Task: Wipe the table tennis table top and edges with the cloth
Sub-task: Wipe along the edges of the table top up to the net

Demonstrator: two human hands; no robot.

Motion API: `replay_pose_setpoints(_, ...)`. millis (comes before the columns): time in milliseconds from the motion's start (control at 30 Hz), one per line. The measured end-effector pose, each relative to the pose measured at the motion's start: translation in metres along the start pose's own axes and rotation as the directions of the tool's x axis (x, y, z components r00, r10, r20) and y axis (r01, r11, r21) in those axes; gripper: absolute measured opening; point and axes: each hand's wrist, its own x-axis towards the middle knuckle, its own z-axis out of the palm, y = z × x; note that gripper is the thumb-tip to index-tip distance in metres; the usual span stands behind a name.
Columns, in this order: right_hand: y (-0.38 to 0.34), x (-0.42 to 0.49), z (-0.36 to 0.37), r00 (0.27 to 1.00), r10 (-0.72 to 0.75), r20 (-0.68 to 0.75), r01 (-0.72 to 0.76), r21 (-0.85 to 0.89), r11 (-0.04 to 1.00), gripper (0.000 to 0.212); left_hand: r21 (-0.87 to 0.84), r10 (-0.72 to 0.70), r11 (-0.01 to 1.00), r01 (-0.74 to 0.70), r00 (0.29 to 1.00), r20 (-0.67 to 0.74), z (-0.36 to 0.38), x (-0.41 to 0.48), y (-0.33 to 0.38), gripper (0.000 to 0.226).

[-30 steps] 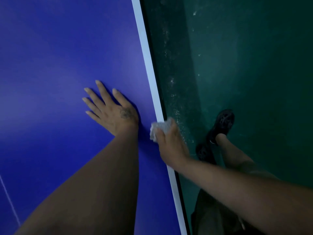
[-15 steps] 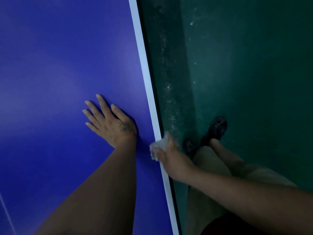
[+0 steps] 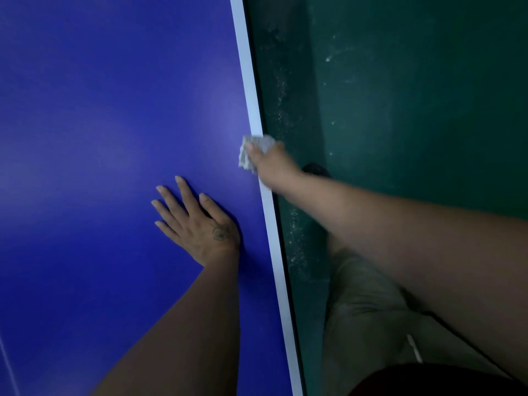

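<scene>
The cloth (image 3: 257, 144) is gripped in a bunch by the right hand (image 3: 274, 167), thumb on top, and pressed onto the white edge stripe (image 3: 248, 81) of the blue table (image 3: 100, 110), just right of frame centre. Top and rim are probably meant to be rubbed in one pass. The left hand (image 3: 197, 224) is laid flat on the top at lower centre with fingers spread, likely as a brace for the reach. Toward the top of the frame the stripe runs on unobstructed. Beside it only the green floor (image 3: 428, 110) is seen, so room is left for the arm.
</scene>
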Motion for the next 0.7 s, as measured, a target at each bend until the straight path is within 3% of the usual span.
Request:
replay_pose_setpoints(67,-0.030,0.030,-0.013,0.999,0.041,-0.009,-0.041,-0.004,0.999,0.031,-0.008,0.002,1.000,-0.002,1.000,-0.004,-0.001,-0.001,0.000,0.055)
replay_pose_setpoints(133,-0.042,0.037,-0.023,0.992,0.117,-0.047,-0.122,-0.137,0.983,0.026,-0.011,0.008,1.000,-0.008,1.000,-0.009,-0.001,-0.001,0.000,0.055)
replay_pose_setpoints(233,-0.033,0.022,-0.024,0.996,0.080,-0.041,-0.085,-0.128,0.988,0.023,-0.013,-0.003,1.000,0.002,1.000,-0.006,0.000,0.000,-0.002,0.055)
replay_pose_setpoints(367,0.010,-0.024,-0.005,0.983,0.153,-0.099,-0.168,-0.164,0.972,0.060,-0.018,-0.008,1.000,0.008,1.000,0.015,0.000,0.001,0.000,0.055)
replay_pose_setpoints(533,0.038,-0.061,0.009,0.959,0.246,-0.141,-0.259,-0.080,0.963,0.071,-0.017,-0.018,1.000,0.019,0.999,0.038,0.000,0.002,-0.001,0.059)
replay_pose_setpoints(600,0.029,-0.049,0.009,0.952,0.261,-0.157,-0.273,-0.062,0.960,0.061,-0.021,-0.013,1.000,0.014,0.999,0.031,0.000,0.001,-0.002,0.059)
replay_pose_setpoints(700,-0.005,-0.004,0.001,0.948,0.264,-0.176,-0.264,0.025,0.964,0.019,-0.011,-0.019,1.000,0.019,0.999,0.026,0.001,0.001,-0.004,0.058)
